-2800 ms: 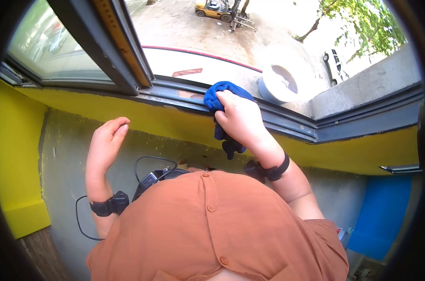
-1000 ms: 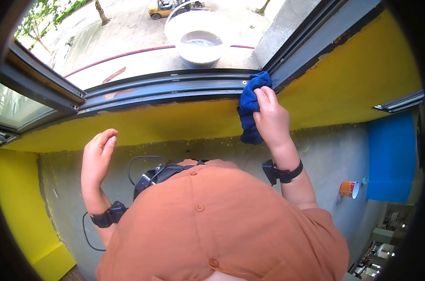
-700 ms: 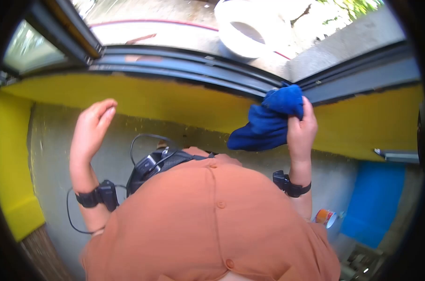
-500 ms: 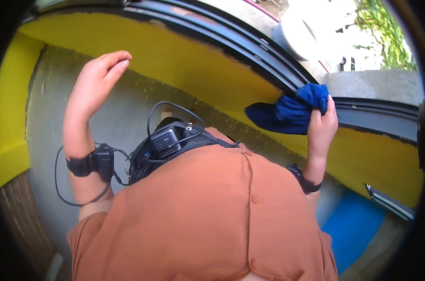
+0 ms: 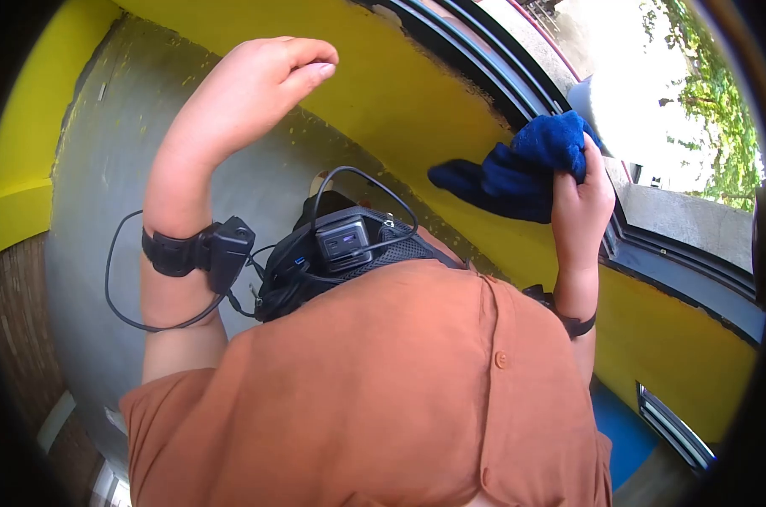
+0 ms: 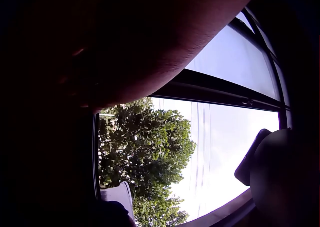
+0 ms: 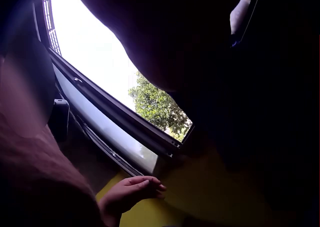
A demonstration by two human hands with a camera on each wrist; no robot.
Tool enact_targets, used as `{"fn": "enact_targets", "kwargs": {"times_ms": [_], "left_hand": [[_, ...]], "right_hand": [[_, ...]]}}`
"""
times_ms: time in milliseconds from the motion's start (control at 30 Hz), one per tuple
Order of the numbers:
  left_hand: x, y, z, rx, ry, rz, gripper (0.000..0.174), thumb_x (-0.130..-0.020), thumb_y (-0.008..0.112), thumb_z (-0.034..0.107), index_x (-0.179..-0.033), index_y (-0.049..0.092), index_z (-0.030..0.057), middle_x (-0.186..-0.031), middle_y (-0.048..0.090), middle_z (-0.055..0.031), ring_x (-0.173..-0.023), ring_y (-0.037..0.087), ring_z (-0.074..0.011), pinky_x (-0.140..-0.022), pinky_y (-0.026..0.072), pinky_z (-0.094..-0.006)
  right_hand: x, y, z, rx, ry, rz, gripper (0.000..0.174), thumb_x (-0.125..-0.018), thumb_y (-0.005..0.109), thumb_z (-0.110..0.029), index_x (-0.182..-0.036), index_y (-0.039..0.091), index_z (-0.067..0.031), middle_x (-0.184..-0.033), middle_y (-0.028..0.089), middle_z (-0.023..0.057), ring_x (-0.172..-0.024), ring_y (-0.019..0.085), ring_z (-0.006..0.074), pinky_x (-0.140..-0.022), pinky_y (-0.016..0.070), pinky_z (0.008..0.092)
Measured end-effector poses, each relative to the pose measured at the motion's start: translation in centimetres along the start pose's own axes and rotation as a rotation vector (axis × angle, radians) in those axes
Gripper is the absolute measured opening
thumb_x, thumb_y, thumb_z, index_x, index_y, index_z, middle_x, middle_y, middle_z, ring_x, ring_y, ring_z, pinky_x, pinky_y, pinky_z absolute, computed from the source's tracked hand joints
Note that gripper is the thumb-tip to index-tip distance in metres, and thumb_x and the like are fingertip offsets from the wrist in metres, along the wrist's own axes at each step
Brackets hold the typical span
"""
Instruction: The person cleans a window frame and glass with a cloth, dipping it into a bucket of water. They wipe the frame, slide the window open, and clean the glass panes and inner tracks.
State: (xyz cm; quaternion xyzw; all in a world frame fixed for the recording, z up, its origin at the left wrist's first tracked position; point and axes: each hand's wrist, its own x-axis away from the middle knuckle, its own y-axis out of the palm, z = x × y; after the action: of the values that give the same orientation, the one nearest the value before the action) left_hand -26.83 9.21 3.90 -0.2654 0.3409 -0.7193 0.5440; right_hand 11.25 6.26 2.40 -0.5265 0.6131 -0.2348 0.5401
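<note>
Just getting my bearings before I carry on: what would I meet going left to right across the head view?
Left hand, boxy black device, blue cloth, right hand, tree foliage.

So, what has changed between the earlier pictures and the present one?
The right hand has moved the blue cloth along the window track toward its right end; the head view has turned too. Nothing was taken or let go: the right hand still grips the cloth, the left hand still holds nothing.
</note>
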Motion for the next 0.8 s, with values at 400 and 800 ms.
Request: {"fn": "enact_targets", "kwargs": {"times_ms": [400,800], "left_hand": [[0.3,0.1,-1.1,0.015,0.038,0.014,0.029,-0.099,0.06,0.021,-0.115,0.067,-0.0017,-0.107,0.071,-0.0166,-0.097,0.067,-0.0282,-0.087,0.052,-0.0342],[0.8,-0.8,-0.3,-0.011,-0.019,-0.109,0.028,-0.097,0.062,0.019,-0.114,0.066,-0.0027,-0.101,0.07,-0.017,-0.092,0.067,-0.0281,-0.084,0.0524,-0.0351]], "right_hand": [[-1.6,-0.2,0.3,-1.186,0.5,-0.149,0.036,-0.097,0.065,-0.008,-0.131,0.059,0.0022,-0.121,0.068,0.011,-0.112,0.064,0.019,-0.102,0.0486,0.0332],[-2.3,-2.9,1.6,-1.311,0.506,-0.011,0.029,-0.1,0.06,-0.009,-0.125,0.06,0.006,-0.12,0.068,0.0189,-0.111,0.067,0.0272,-0.101,0.0531,0.0404]]}}
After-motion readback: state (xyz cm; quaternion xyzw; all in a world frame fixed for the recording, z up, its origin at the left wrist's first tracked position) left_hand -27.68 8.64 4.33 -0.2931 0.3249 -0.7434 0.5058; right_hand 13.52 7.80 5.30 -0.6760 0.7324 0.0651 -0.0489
